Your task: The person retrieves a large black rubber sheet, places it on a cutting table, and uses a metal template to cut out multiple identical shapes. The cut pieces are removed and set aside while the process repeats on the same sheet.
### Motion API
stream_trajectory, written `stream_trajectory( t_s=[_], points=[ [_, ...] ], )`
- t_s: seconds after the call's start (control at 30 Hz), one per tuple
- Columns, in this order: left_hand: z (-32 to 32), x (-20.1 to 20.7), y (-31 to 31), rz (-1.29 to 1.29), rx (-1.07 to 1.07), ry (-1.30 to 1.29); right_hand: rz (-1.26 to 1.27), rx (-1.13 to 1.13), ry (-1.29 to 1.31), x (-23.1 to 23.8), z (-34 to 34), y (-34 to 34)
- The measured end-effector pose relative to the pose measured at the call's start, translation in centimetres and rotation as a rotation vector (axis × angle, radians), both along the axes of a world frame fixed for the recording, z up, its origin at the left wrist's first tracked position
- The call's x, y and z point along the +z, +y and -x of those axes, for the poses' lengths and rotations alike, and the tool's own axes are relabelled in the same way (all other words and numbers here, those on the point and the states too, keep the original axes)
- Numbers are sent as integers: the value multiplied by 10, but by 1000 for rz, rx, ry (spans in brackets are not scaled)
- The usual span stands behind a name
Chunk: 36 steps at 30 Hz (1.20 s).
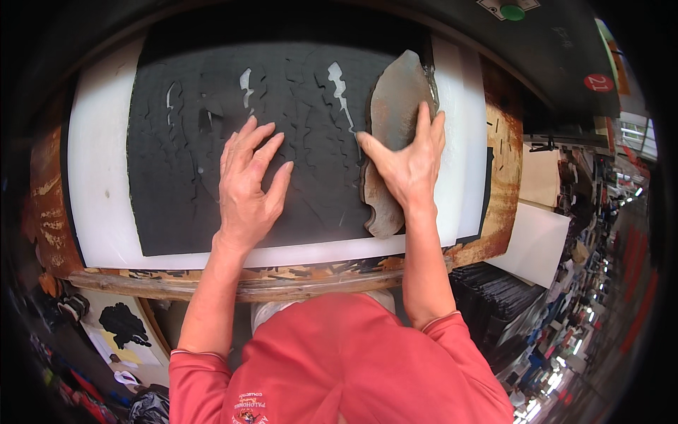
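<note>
A worn wooden bench [505, 191], its top scarred and flecked with old cuts, carries a white board [99, 198] in a crowded workshop; racks of dark stock and strings of small lights run off along the right side, and a pale sheet [537, 244] leans just past the bench's right end. A green button [513, 11] sits on the dark machine overhead. On the board lies a black sheet [176, 212] scored with rows of sole-shaped cuts, several slits showing white through it.

The left hand [247, 184] rests flat on the black sheet, fingers spread wide and pressing down near its middle, gripping nothing. The right hand [409, 166] lies open on a grey-brown sole-shaped die [395, 99], fingers stretched along its upper part and thumb out to the left touching the black sheet. The die sits at the sheet's right edge, partly over the white board, its long axis running away from the person. Both forearms come up from the lower edge out of red sleeves [339, 353].
</note>
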<state>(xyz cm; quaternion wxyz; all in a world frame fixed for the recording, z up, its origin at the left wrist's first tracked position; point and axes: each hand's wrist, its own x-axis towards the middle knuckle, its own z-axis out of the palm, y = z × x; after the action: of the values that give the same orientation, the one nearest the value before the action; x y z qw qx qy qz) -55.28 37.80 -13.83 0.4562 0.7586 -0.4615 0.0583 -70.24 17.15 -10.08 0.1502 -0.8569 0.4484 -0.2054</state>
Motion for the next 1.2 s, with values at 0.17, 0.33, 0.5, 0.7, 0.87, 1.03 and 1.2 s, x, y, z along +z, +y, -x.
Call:
stream_trajectory(
  t_s=[0.17,0.33,0.5,0.7,0.87,1.03,1.2],
  points=[
    [-1,-1,2,-53,-3,-32,1,29,13,11,-18,-13],
    [-1,-2,2,-42,-18,-27,42,141,-40,16,-23,-16],
    [0,-2,2,-58,-1,-33,33,181,-21,10,-18,-24],
    [1,-2,2,-25,-18,-33,-62,132,-72,10,25,-4],
    [-3,-1,0,80,-36,-20,15,261,-171,-13,76,39],
    [18,5,24,207,-147,87,111,304,-276,-39,89,43],
    [91,6,88,99,-381,267,123,294,-344,-35,85,42]
  ],
)
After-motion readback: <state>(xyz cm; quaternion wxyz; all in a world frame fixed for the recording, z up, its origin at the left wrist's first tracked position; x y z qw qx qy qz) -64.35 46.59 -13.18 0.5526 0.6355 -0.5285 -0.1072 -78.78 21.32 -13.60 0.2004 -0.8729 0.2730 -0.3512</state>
